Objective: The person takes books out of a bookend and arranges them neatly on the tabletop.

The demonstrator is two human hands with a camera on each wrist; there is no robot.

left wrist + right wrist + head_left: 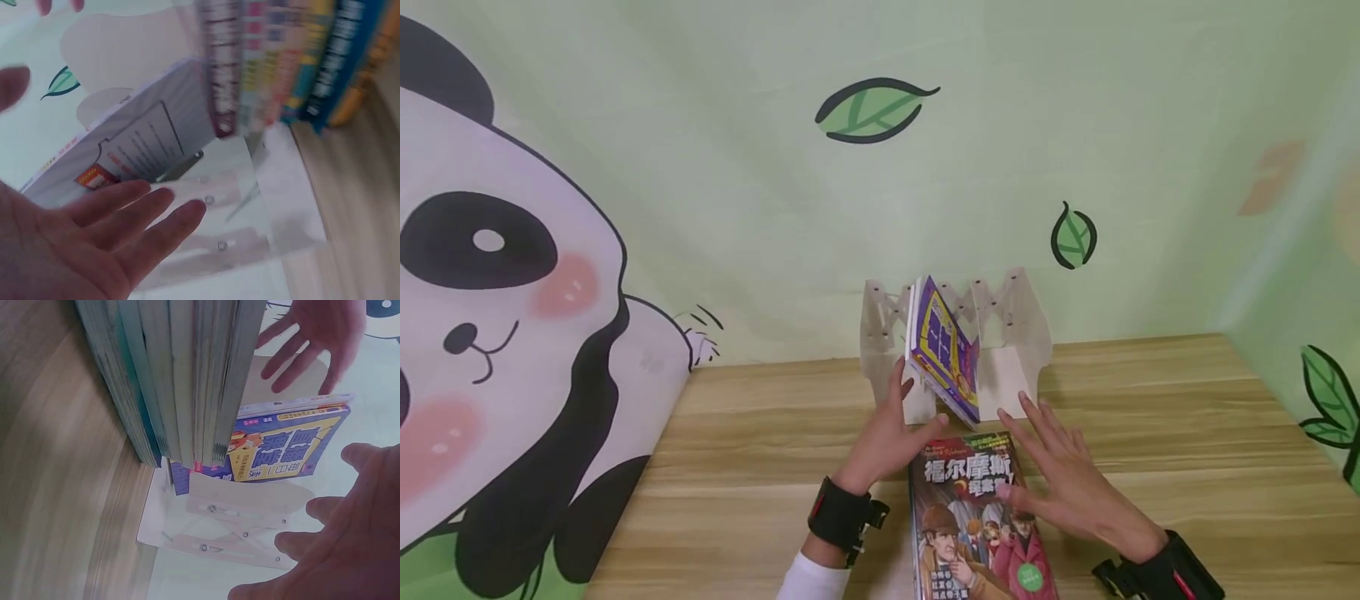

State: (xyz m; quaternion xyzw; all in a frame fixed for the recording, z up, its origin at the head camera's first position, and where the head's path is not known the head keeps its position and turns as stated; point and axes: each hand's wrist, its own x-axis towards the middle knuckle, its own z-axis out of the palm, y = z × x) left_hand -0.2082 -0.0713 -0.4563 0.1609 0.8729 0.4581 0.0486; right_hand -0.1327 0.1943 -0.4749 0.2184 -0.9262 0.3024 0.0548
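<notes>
Thin books with a purple-and-yellow cover point(951, 350) in front lean to one side in a cream-coloured book rack point(1003, 387). My left hand point(880, 442) is at their left side, fingers extended; whether the fingertips touch the pale back cover point(147, 128) is unclear. To the right, my right hand point(1067, 479) is spread with nothing held, partly over a stack of books point(970, 533) lying flat before the rack. The top one has a detective-style cover with Chinese lettering. In the left wrist view, several colourful spines point(281, 62) show; page edges point(181, 381) face the right wrist camera.
A wood-grain table point(722, 483) carries everything. Behind it hangs a pale green backdrop point(737, 183) with a printed panda point(497, 333) at left and leaf drawings. The rack stands close to that backdrop, with the book stack just in front.
</notes>
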